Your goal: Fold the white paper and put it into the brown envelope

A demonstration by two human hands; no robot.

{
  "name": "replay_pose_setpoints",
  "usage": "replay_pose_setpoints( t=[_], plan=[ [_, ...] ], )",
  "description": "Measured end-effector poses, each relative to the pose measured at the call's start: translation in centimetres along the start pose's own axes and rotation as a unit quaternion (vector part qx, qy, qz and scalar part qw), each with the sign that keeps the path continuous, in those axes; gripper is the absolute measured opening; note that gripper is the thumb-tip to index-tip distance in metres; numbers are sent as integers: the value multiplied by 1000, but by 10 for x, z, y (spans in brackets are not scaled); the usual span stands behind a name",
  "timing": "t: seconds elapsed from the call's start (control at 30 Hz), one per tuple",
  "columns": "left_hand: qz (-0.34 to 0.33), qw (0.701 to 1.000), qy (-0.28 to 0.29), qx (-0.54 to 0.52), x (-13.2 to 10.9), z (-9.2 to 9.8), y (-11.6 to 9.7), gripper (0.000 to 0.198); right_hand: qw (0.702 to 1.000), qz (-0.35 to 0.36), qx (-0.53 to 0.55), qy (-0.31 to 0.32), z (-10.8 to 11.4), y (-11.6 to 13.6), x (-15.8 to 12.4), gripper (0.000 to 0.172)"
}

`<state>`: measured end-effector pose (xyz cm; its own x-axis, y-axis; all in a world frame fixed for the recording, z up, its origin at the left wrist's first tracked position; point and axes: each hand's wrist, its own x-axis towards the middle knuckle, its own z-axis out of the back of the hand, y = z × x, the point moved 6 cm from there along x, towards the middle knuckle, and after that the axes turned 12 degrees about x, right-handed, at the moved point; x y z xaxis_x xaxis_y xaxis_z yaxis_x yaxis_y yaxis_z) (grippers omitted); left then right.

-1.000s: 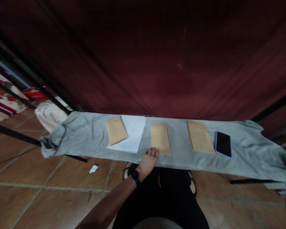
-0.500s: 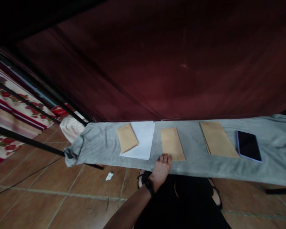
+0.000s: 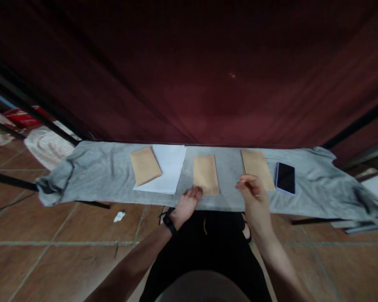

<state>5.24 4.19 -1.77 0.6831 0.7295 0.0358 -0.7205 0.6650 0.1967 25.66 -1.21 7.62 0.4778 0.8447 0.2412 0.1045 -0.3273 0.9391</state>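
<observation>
At the near left corner of the middle brown paper envelope (image 3: 207, 171), the bunched fingers of my left hand (image 3: 190, 200) press on the paper and hold it against the grey cloth. My right hand (image 3: 253, 191) is raised over the cloth, between that envelope and a small stack of brown envelopes (image 3: 261, 165) on the right. Its fingers are curled towards the thumb in a pinch; whether anything thin is between them I cannot make out. The hand hides the near left part of the stack. Farther left, another brown envelope stack (image 3: 145, 166) partly overlaps white paper sheets (image 3: 172, 165).
A phone-like device with a black screen (image 3: 286, 178) lies right of the right-hand envelopes. Grey cloth (image 3: 94, 167) covers the narrow bench. A dark red panel (image 3: 189, 92) rises behind it, with black metal bars (image 3: 359, 123) at the sides. A scrap of white paper (image 3: 119, 216) lies on the tiled floor.
My right hand has come into view from below and now hovers by the right-hand envelopes. The view has shifted to the right; my left hand stays at the middle envelope's near left corner.
</observation>
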Motion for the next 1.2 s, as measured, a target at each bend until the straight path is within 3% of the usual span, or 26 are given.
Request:
replay_pose_setpoints(
  t=[0.1,0.2,0.37,0.5,0.6,0.67,0.77,0.83,0.93,1.0,1.1,1.2],
  plan=[
    [2,1000,-2,-25,-1,-3,1,52,997,-25,-53,49,-9,-40,-18,18],
    [9,999,-7,-41,-1,-8,1,49,980,0,-158,122,-24,-74,-29,23],
    [-2,996,-45,-77,-6,-13,2,48,900,103,-326,272,-50,-107,-39,42],
    [-10,992,-71,-103,-12,-15,3,48,856,130,-396,307,-53,-122,-47,53],
    [-14,989,-88,-120,-12,-13,1,46,859,134,-407,281,-45,-124,-44,54],
    [-12,985,-104,-138,-10,-10,-1,44,889,111,-377,235,-33,-123,-37,54],
    [24,974,-146,-174,-5,-4,-2,33,964,8,-255,75,1,-123,-23,50],
    [57,963,-174,-199,0,-2,-3,28,988,-106,-112,-29,21,-130,-22,46],
    [65,958,-184,-209,8,-1,-17,29,951,-267,145,-61,20,-142,-32,39],
    [40,966,-172,-188,13,-1,-31,32,915,-313,250,-54,8,-143,-39,37],
    [-3,976,-157,-149,17,-1,-51,36,903,-315,278,-90,3,-144,-44,38],
    [-28,976,-171,-135,13,-2,-55,36,910,-296,264,-116,11,-144,-39,38]
  ],
)
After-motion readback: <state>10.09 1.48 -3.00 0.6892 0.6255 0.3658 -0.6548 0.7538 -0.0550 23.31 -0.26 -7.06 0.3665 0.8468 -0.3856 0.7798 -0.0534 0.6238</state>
